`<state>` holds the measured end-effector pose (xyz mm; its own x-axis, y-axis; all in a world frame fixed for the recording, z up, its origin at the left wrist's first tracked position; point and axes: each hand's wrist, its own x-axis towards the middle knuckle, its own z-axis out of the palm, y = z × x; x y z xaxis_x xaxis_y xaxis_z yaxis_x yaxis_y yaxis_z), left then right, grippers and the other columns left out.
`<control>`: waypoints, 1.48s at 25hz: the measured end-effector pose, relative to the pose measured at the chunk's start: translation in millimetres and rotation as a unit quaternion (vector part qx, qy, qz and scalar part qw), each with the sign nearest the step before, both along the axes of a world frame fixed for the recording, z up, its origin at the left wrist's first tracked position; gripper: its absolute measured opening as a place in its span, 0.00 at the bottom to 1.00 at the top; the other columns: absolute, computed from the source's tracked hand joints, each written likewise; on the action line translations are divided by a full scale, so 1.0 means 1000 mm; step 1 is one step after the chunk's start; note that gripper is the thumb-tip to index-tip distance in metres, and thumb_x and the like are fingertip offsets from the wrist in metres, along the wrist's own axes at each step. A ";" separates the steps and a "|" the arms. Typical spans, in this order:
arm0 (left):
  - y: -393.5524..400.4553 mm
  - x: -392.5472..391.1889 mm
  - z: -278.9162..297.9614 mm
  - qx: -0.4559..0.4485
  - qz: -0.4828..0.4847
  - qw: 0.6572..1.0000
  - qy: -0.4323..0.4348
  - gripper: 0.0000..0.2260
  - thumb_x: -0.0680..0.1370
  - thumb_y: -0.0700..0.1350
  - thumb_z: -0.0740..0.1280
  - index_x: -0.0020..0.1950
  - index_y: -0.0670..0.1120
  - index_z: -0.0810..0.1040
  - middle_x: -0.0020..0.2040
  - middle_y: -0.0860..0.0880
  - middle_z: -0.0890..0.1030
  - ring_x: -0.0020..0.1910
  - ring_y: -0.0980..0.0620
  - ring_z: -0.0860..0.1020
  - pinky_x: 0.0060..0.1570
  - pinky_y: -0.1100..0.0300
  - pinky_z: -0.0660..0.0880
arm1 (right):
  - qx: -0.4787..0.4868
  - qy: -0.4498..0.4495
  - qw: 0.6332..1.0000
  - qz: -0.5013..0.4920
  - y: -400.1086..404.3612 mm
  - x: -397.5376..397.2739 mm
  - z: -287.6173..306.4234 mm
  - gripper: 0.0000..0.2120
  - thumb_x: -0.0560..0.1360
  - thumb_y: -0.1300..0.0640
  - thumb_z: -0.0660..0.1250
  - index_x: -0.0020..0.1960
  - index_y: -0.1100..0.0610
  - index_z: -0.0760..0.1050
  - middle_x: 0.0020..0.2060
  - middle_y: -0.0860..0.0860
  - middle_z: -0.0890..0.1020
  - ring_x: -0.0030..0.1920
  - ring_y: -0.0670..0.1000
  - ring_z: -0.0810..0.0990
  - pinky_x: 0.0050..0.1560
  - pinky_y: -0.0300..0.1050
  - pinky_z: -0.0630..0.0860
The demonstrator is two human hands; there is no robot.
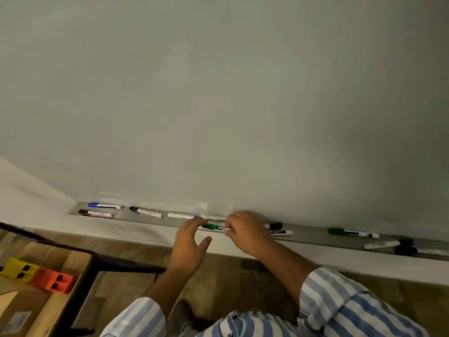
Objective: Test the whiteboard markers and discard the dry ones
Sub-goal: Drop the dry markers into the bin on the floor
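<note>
Head view looks down a wide whiteboard [218, 93] to its marker tray [311, 233], where capped markers lie scattered. Over the tray's middle, the right hand [245, 233] pinches a green marker [215, 226] lying along the tray; the left hand [192, 242] hovers just beside it, fingers spread and holding nothing.

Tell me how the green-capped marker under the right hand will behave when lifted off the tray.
The green-capped white marker looks like a rigid plastic barrel, so probably stiff and light. Being round, it may roll along the grey tray. The right hand pinches only its end, so it might tilt.
</note>
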<state>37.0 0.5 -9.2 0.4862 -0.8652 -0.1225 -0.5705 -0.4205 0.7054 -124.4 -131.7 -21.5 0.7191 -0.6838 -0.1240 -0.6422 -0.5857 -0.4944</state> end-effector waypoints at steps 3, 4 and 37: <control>-0.013 0.007 0.011 -0.029 -0.123 0.978 -0.166 0.20 0.80 0.45 0.73 0.72 0.51 0.78 0.70 0.53 0.77 0.69 0.51 0.73 0.72 0.54 0.71 | 0.062 -0.056 0.995 0.061 0.006 -0.001 0.030 0.04 0.83 0.52 0.68 0.56 0.51 0.78 0.49 0.44 0.76 0.49 0.48 0.76 0.50 0.47 0.75; -0.018 0.010 0.016 -0.029 -0.169 0.966 -0.193 0.17 0.81 0.46 0.71 0.70 0.50 0.79 0.65 0.51 0.80 0.65 0.49 0.75 0.67 0.51 0.76 | 0.071 -0.067 0.993 0.067 0.005 -0.001 0.038 0.05 0.84 0.53 0.67 0.59 0.51 0.77 0.51 0.44 0.77 0.50 0.48 0.77 0.52 0.47 0.76; -0.059 0.104 0.357 -0.563 -0.194 0.763 -0.252 0.17 0.80 0.29 0.57 0.60 0.40 0.82 0.60 0.49 0.82 0.60 0.49 0.79 0.63 0.55 0.74 | -0.114 -0.611 0.777 -0.096 0.066 -0.005 0.358 0.21 0.74 0.67 0.72 0.64 0.50 0.79 0.45 0.57 0.77 0.36 0.52 0.73 0.35 0.41 0.75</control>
